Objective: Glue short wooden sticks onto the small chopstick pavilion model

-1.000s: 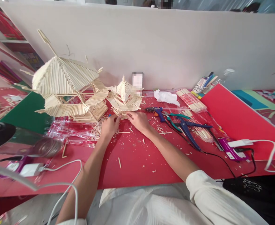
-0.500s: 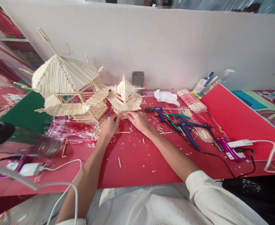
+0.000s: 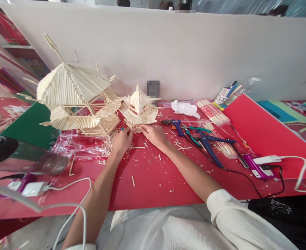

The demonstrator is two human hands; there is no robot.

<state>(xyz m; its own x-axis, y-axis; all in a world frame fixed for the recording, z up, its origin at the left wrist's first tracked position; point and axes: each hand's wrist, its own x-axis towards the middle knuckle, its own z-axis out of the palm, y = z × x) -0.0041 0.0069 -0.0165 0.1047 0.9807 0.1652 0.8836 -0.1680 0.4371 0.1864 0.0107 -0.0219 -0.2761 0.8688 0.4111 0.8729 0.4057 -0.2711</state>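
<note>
A small pavilion model [image 3: 138, 104] built from thin wooden sticks stands near the middle of the red table. My left hand [image 3: 122, 140] has its fingers curled in a pinch at the left side of the model's base. Against that same base, from the front right, press the closed fingertips of my right hand [image 3: 154, 135]. A small blue bit shows just behind the left fingers, too small to name. Close on the left rises a larger stick pavilion [image 3: 74, 88], apart from both hands.
On the right lie a blue glue gun [image 3: 177, 125], teal-handled pliers [image 3: 194, 133], a dark blue cutter [image 3: 210, 149] and bundled sticks [image 3: 212, 111]. A red board [image 3: 270, 139] leans further right. Wood scraps litter the table [image 3: 153, 187]. Bottom left are a jar [image 3: 48, 162] and a white cable [image 3: 83, 208].
The whole view has shifted very slightly. Both hands stay at the base of the small pavilion, with hardly any visible movement of the fingers.
</note>
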